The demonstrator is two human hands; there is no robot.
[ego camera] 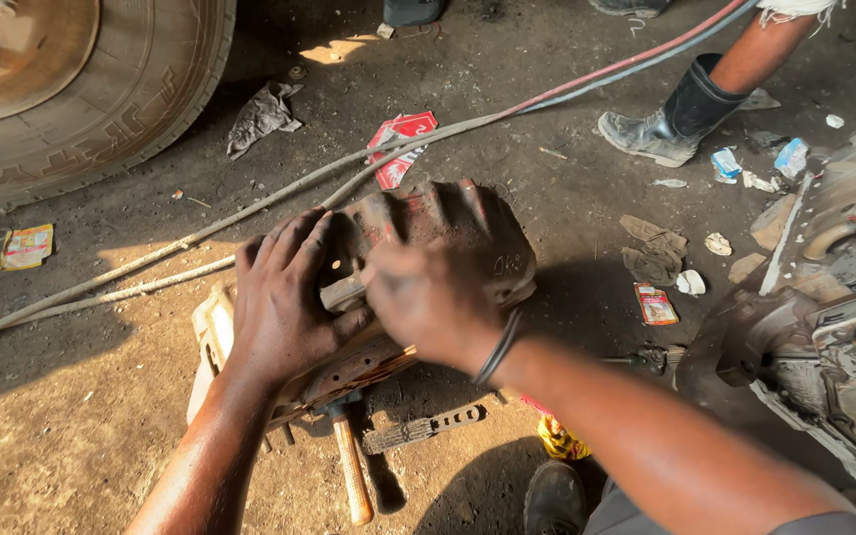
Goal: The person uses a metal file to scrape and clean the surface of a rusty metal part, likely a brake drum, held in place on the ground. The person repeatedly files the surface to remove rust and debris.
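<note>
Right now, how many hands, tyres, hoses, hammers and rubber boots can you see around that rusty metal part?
Hands: 2, the left hand and right hand, both on the rusty metal part
Tyres: 1
Hoses: 2
Hammers: 1
Rubber boots: 1
Total: 7

Casting lies mid-floor, both hands on it: left hand on its left side, right hand on its front. Hammer lies just before it. Hoses run behind. Tyre far left; engine right; boot behind right.
</note>
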